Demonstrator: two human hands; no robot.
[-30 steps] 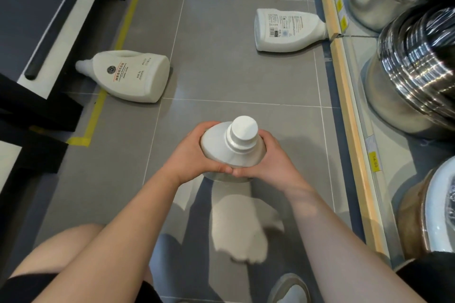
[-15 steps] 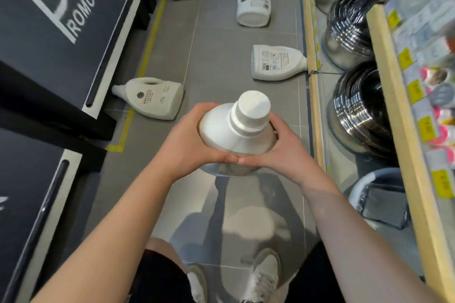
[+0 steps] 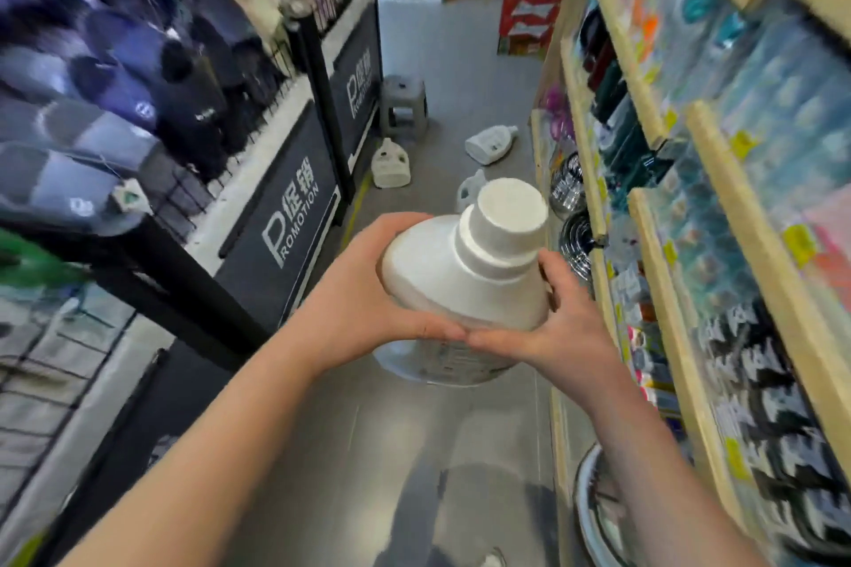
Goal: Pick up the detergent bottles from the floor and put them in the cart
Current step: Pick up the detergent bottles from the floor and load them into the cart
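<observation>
Head view: hands meet around one white detergent bottle (image 3: 465, 285), held upright above the aisle floor (image 3: 465, 97). The left hand (image 3: 368, 295) wraps its near side, fingers closed on it; the right hand (image 3: 548, 327) cups the other side, also closed on it. This looks like the carry step, after the lift. No cart is in view, so the next move calls for finding it and lowering the bottle in. Counted: one bottle held, three more on the floor ahead, at (image 3: 390, 163), (image 3: 490, 145) and, partly hidden behind the cap, (image 3: 467, 191). One grey stool (image 3: 404, 104) stands beyond.
</observation>
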